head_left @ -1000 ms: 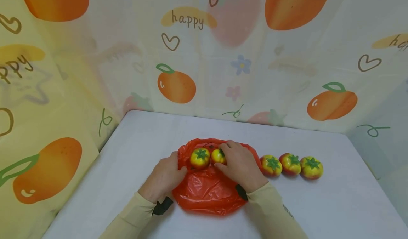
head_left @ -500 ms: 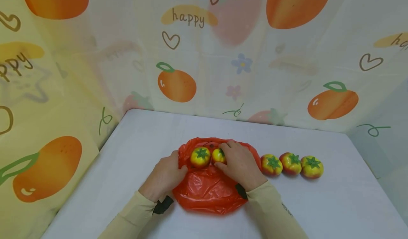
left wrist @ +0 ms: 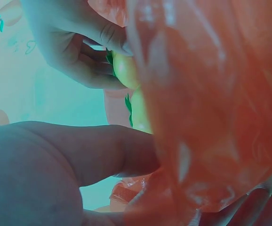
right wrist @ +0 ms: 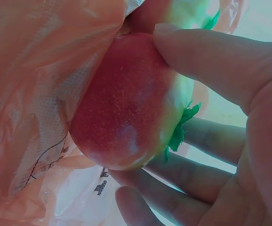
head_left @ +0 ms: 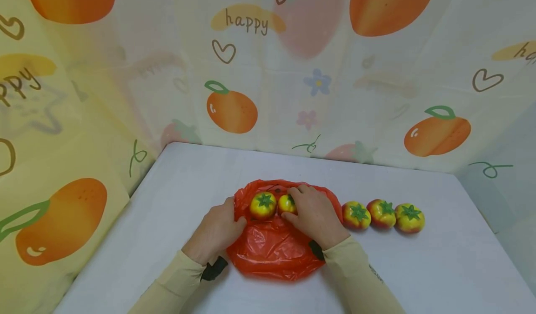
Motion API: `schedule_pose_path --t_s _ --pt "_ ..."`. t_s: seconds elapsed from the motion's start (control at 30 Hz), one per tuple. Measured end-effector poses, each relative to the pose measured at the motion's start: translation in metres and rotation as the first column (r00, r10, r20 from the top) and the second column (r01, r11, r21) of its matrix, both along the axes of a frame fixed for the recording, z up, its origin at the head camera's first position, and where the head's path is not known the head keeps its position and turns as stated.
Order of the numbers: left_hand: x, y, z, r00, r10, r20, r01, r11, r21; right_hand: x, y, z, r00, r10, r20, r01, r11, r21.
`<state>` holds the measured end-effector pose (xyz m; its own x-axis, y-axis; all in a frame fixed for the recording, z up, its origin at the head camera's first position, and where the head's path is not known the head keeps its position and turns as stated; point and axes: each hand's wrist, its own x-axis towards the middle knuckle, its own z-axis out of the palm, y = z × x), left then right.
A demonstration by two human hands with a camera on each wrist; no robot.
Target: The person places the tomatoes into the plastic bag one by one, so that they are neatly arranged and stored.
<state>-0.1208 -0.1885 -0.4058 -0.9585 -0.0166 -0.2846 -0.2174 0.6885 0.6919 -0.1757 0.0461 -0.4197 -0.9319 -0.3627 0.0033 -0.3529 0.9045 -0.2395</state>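
Observation:
A red plastic bag [head_left: 276, 253] lies with its mouth spread on the white table. My left hand [head_left: 214, 230] grips the bag's left side, and its thumb [left wrist: 122, 150] lies against the film in the left wrist view. At the mouth, my right hand [head_left: 316, 214] holds a red-and-yellow tomato [right wrist: 122, 103] with a green star-shaped top, thumb on one side and fingers on the other. A second tomato [head_left: 263, 206] sits beside it in the bag mouth. Part of the held tomato is hidden by the right hand in the head view.
Three more tomatoes, a near one [head_left: 356, 215], a middle one [head_left: 381, 213] and a far one [head_left: 410, 218], stand in a row right of the bag on the table [head_left: 444, 267]. A fruit-printed curtain [head_left: 335, 95] hangs behind.

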Motion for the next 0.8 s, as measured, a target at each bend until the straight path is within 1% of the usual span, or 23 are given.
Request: schedule_pose_path --t_s 0.2,0.6,0.8 --pt "-0.0005 0.001 -0.0013 1.0 -0.003 -0.003 0.003 1.0 -0.005 -0.001 0.0005 -0.0022 1.0 0.004 -0.011 -0.004 1.0 0.01" --pt "-0.0024 0.001 -0.0024 1.0 -0.008 0.001 0.008 1.0 -0.004 -0.0029 0.0007 -0.0031 1.0 -0.011 0.007 0.011 1.0 0.01" --pt "-0.0024 0.0001 -0.0024 1.0 -0.007 0.008 0.007 1.0 0.005 -0.004 0.0007 -0.0043 1.0 0.001 0.0 -0.001 1.0 0.012"
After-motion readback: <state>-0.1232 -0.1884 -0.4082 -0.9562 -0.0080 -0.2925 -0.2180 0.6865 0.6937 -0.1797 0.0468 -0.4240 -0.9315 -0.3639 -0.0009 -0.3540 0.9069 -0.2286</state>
